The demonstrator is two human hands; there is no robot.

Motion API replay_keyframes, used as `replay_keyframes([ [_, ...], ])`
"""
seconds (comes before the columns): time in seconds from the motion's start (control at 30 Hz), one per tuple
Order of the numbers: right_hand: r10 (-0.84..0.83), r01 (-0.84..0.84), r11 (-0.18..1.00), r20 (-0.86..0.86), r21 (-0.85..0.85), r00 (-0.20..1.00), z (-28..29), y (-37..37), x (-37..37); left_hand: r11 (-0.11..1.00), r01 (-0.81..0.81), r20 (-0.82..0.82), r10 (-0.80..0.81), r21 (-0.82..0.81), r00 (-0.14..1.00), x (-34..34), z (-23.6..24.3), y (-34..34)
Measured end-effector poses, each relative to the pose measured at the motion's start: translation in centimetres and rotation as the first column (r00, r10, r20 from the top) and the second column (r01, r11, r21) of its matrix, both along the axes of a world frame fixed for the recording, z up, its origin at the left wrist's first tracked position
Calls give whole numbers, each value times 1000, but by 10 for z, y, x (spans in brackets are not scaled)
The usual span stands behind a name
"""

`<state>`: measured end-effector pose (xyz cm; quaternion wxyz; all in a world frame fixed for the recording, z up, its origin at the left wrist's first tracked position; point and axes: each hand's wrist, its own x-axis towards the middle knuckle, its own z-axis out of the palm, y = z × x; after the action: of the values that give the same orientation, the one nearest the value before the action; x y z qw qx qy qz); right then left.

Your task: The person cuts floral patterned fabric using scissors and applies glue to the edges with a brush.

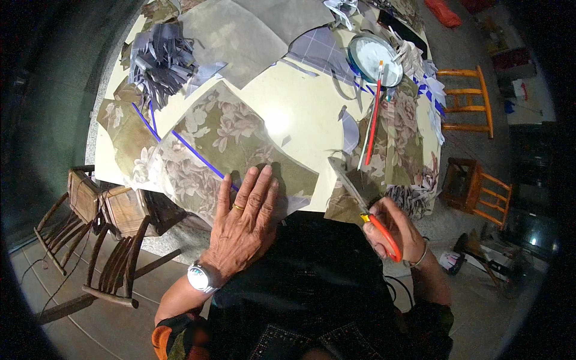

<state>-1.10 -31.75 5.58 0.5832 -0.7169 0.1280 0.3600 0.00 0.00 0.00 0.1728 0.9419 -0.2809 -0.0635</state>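
Observation:
My left hand (247, 204) lies flat, fingers stretched, on a floral sheet (240, 126) in brown and pale pink at the table's near edge. A narrow blue strip (197, 153) runs across that sheet to my fingertips. In my right hand (399, 225) is a pair of scissors (384, 236) with orange handles. Their blades point forward and left, over a brownish floral piece near the table edge. The scissors are apart from the sheet under my left hand.
On the pale table (279, 108), a round dish (353, 67) holds something white, with a red-handled brush (376, 114) across it. A heap of grey strips (162, 60) sits back left. Wooden chairs (117, 240) stand left; an orange-brown chair (467, 101) stands right.

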Motion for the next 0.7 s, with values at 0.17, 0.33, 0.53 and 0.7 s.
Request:
replay_keyframes([
  [0.17, 116, -122, 985, -55, -124, 992, 8, -1, 13, 1000, 20, 72, -19, -22, 997, -6, -5, -12],
  [0.33, 316, -319, 928, -47, -192, 948, -1, -12, 12, 1000, 15, 99, -13, -18, 995, -2, -15, -13],
  [0.53, 565, -544, 815, 63, -198, 823, 6, -4, 14, 994, 5, 25, -2, -114, 1000, -8, -13, 2],
  [0.7, 583, -571, 804, 25, -164, 812, -1, -2, 12, 992, 14, 13, -12, -127, 1000, -11, -14, 5],
])
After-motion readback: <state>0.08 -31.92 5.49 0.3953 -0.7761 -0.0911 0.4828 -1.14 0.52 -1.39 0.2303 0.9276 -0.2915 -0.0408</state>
